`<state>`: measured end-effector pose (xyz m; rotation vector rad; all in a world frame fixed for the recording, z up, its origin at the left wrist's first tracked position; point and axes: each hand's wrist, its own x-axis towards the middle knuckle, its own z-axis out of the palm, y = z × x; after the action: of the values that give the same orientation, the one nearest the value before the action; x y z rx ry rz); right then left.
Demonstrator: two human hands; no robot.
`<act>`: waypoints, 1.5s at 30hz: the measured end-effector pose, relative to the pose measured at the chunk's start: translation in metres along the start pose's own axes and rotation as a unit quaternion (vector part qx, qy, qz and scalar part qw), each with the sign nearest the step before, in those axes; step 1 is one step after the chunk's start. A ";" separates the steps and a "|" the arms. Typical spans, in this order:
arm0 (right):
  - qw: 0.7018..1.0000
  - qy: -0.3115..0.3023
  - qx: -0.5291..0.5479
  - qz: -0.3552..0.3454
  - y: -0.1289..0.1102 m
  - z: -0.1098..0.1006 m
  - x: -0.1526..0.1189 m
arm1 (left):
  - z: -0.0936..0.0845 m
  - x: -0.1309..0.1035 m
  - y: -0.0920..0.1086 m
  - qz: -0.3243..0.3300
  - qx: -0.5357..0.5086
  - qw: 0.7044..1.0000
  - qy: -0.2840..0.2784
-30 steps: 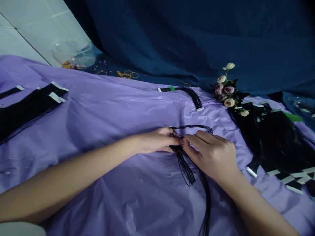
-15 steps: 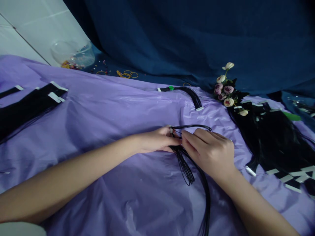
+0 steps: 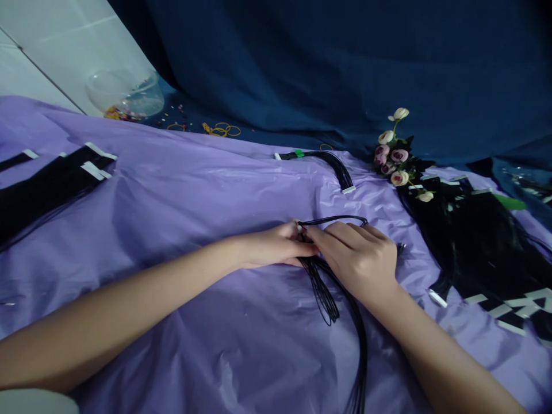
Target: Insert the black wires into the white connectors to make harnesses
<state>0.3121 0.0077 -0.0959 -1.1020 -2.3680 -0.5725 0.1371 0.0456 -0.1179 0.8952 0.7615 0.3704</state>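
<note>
Thumb and fingers of my left hand (image 3: 280, 246) are closed around a small white connector (image 3: 299, 228) and the black wires coming from it. Against the left fingertips, my right hand (image 3: 364, 253) is curled in a pinch on black wire close to the connector; the exact wire end is hidden behind the fingers. A looped bunch of thin wires (image 3: 324, 296) dangles below both hands. The longer wire bundle (image 3: 363, 351) curves down to the bottom of the view. One wire loop (image 3: 334, 219) arches over the right knuckles.
Purple sheeting (image 3: 194, 201) covers the table. A short wire harness (image 3: 334, 163) lies behind the hands. Black harness piles with white connectors sit left (image 3: 47, 184) and right (image 3: 478, 241). Artificial flowers (image 3: 399, 155), rubber bands (image 3: 222, 129) and a clear tub (image 3: 127, 95) are farther back.
My right hand has moved a little left, closer to the connector, its fingers now overlapping the left fingertips. The left hand stays almost still.
</note>
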 end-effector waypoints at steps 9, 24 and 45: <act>1.000 0.011 0.015 0.011 0.002 0.006 -0.001 | -0.004 0.003 -0.003 -0.003 -0.040 0.999 -0.013; 0.962 -0.006 0.165 0.219 0.028 -0.027 -0.021 | -0.017 0.003 0.004 -0.022 -0.152 0.986 -0.069; 0.960 0.126 0.094 0.231 0.031 -0.005 -0.018 | -0.013 0.001 0.005 -0.035 -0.190 0.981 -0.029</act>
<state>0.3477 0.0128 -0.0968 -1.3443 -1.8201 -0.2924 0.1281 0.0569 -0.1191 0.5163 0.6391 0.4105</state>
